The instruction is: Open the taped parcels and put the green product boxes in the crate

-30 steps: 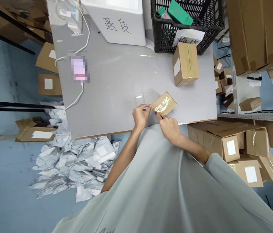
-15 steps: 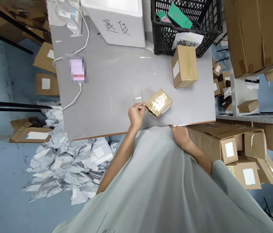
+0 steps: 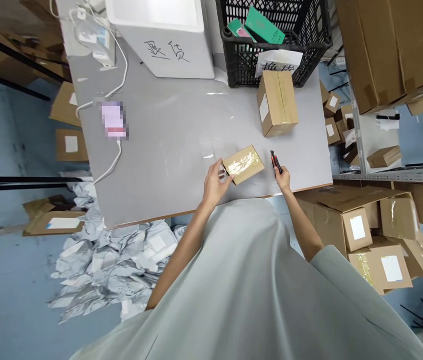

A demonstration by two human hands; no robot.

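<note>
A small taped cardboard box (image 3: 243, 164) lies near the front edge of the grey table (image 3: 173, 135). My left hand (image 3: 215, 182) rests against the box's left end, fingers curled around its corner. My right hand (image 3: 282, 177) is to the right of the box, closed on a small red-and-black cutter (image 3: 276, 161) whose tip touches the tabletop.
A larger taped box (image 3: 276, 102) stands further back, before a black crate (image 3: 271, 35) holding green packets. A white foam box (image 3: 162, 35) and a charging phone (image 3: 113, 119) sit at the left. Cartons crowd the floor on the right; crumpled mail bags (image 3: 113, 260) lie at the left.
My right hand pulled away from the small box down to the table edge, then came back up on the box's right with the cutter. The box has turned slightly under my left hand.
</note>
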